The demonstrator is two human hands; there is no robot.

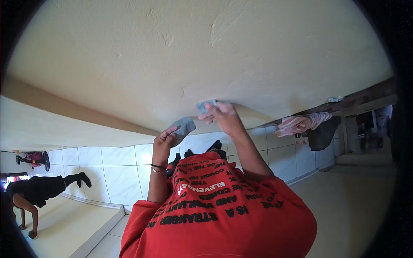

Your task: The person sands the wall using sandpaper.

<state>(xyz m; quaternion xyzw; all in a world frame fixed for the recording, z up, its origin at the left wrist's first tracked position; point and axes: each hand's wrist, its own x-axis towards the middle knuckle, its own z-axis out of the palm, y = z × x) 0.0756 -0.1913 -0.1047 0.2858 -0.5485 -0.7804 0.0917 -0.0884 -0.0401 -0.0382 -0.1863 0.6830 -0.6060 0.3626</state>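
My left hand (162,139) grips a grey, folded sheet that looks like sandpaper (184,127), held a little away from the cream wall (189,56). Higher up and to the right, my right hand (221,115) is at the wall's surface. Its fingers are closed around a smaller blue-grey piece, also like sandpaper (202,106), lying against the wall or very close to it. Shallow chips and rough patches mark the wall above both hands. A dark band and a bracelet circle my left wrist.
White floor tiles (122,180) lie below the wall. At far left, another person (34,191) leans with hands against a wall, near a pedestal fan (46,161). To the right, a striped pink cloth (301,124) and a dark cloth (323,134) hang beside a doorway.
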